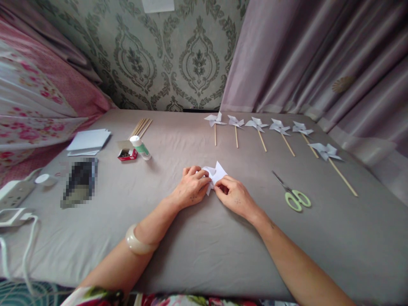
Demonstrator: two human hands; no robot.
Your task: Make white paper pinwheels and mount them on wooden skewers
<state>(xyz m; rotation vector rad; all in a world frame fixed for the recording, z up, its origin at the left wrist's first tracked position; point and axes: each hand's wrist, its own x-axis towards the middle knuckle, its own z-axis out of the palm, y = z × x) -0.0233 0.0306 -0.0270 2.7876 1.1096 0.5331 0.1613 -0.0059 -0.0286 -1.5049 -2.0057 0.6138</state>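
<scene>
Between my two hands, a white paper pinwheel [218, 173] with folded blades sits low over the grey cloth. My left hand [193, 186] is closed on its left side, the fingers curled over the middle. On the right side, my right hand [235, 195] pinches a lower edge of the paper. The fingers hide part of the folds, and no stick shows on this one. To the right lie scissors [293, 195] with green handles, blades slightly apart.
Several finished pinwheels [257, 124] on sticks lie at the back right. At left are a paper stack [89, 141], wooden sticks [139, 126], a glue stick [140, 148], a small red box [127, 154], a blurred dark object [80, 180], a white cap [45, 180] and a power strip [15, 193].
</scene>
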